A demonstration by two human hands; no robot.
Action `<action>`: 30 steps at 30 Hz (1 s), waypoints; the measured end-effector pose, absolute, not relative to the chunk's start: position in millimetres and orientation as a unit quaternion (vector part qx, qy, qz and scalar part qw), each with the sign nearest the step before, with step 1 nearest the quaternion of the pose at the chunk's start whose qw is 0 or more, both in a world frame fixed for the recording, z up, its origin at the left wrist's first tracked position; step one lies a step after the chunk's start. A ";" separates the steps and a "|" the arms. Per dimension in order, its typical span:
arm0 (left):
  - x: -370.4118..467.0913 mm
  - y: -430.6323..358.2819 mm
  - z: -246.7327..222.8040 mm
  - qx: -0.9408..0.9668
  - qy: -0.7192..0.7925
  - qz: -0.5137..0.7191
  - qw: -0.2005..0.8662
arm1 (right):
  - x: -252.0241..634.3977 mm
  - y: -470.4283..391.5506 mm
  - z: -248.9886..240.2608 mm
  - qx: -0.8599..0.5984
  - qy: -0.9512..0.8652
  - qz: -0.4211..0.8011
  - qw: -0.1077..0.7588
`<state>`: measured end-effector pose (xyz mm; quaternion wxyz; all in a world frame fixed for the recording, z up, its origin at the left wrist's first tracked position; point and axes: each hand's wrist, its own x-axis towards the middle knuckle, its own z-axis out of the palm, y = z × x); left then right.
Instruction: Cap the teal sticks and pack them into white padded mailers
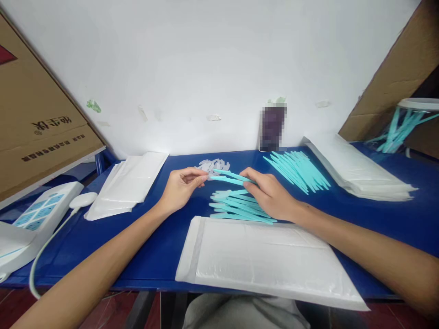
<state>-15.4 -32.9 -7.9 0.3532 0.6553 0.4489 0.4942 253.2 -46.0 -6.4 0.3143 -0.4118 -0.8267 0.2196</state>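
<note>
Right grip point(272, 192) closed on two sticks point(228, 180), left grip point(183, 186) pinched at one's nine-o'clock tip; an uneven pull could make the other slip.

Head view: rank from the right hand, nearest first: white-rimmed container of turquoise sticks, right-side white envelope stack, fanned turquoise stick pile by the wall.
1. Fanned turquoise stick pile: just beyond the right hand, slightly to its right.
2. White envelope stack: farther right, past the pile.
3. White-rimmed container: at the view's far right edge.
</note>
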 end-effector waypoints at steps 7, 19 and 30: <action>0.9 -37.7 -6.6 0.666 0.417 0.482 0.389 | 247.7 -53.6 -4.2 -0.393 -0.839 0.219 0.306; -31.3 -20.8 -16.3 0.872 0.453 0.171 -0.075 | 255.4 -42.9 -4.9 -0.463 -0.836 0.128 0.264; -21.1 -25.2 -11.2 0.887 0.439 0.140 -0.029 | 250.8 -48.2 1.5 -0.520 -0.831 0.102 0.169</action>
